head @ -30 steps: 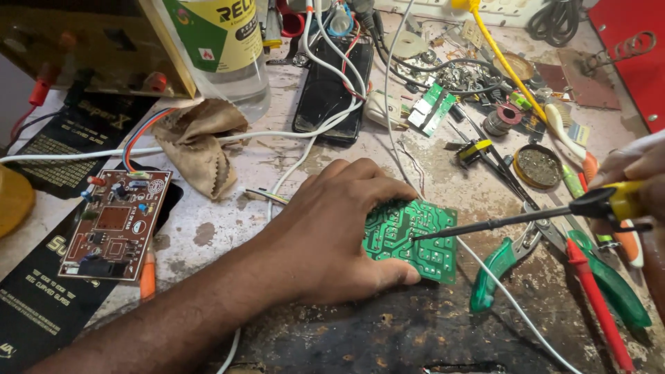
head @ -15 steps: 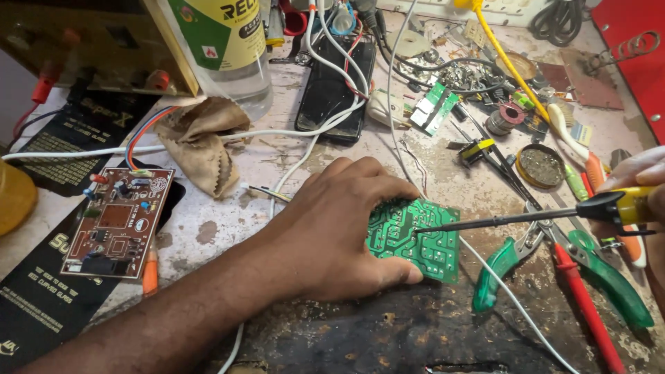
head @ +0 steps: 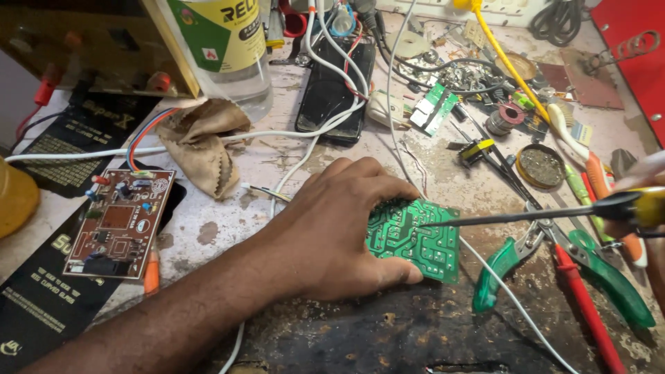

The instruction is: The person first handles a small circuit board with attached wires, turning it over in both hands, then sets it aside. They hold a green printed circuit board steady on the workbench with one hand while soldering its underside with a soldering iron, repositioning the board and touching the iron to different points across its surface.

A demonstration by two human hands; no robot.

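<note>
Green circuit board [head: 421, 241] flat on the cluttered tabletop [head: 277, 156], pinned under the left hand [head: 332, 228], fingers curled over its left edge. Soldering iron [head: 540, 215] gripped in the right hand [head: 648, 208] at frame edge, tip touching the board. Green-handled pliers [head: 554, 260] just right; brown circuit board [head: 119, 223] well left.

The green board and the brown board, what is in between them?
In the head view, the left hand and its forearm lie between the green board and the brown board, over the stained tabletop.
</note>
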